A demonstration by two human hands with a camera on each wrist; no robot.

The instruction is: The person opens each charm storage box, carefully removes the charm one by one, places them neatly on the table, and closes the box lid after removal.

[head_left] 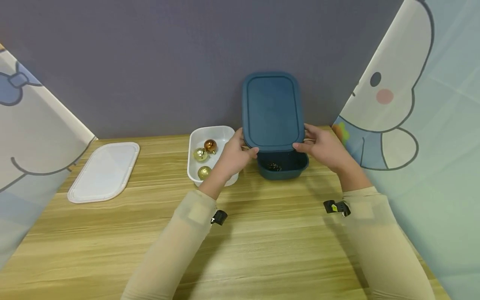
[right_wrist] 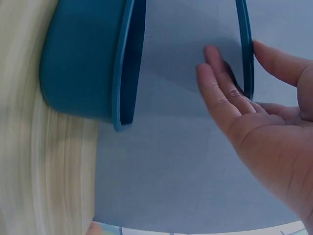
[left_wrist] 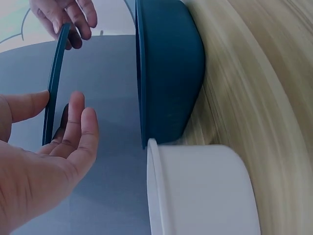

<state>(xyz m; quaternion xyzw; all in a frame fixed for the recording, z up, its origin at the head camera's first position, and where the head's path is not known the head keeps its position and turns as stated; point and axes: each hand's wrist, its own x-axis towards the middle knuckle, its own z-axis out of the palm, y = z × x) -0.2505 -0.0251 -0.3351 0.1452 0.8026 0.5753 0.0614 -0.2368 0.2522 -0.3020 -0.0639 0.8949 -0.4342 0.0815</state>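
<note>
Both hands hold a dark blue lid [head_left: 273, 110] above a matching blue container [head_left: 283, 174], one at each side of the lid's near end. My left hand [head_left: 234, 155] pinches the left corner, thumb on top and fingers beneath. At the right corner my right hand [head_left: 324, 146] pinches it the same way. In both wrist views a gap shows between the lid [left_wrist: 55, 83] and the container's rim [right_wrist: 122, 68]. Inside the container lies a dark, speckled round object [head_left: 274, 166], partly shaded; the lid covers the container's far part in the head view.
Left of the blue container stands a white container [head_left: 192, 164] holding two gold baubles [head_left: 200, 154] and an orange-brown bauble [head_left: 210, 145]. A white lid [head_left: 105, 171] lies flat farther left on the wooden table [head_left: 258, 246]. A grey panel [head_left: 150, 66] rises behind.
</note>
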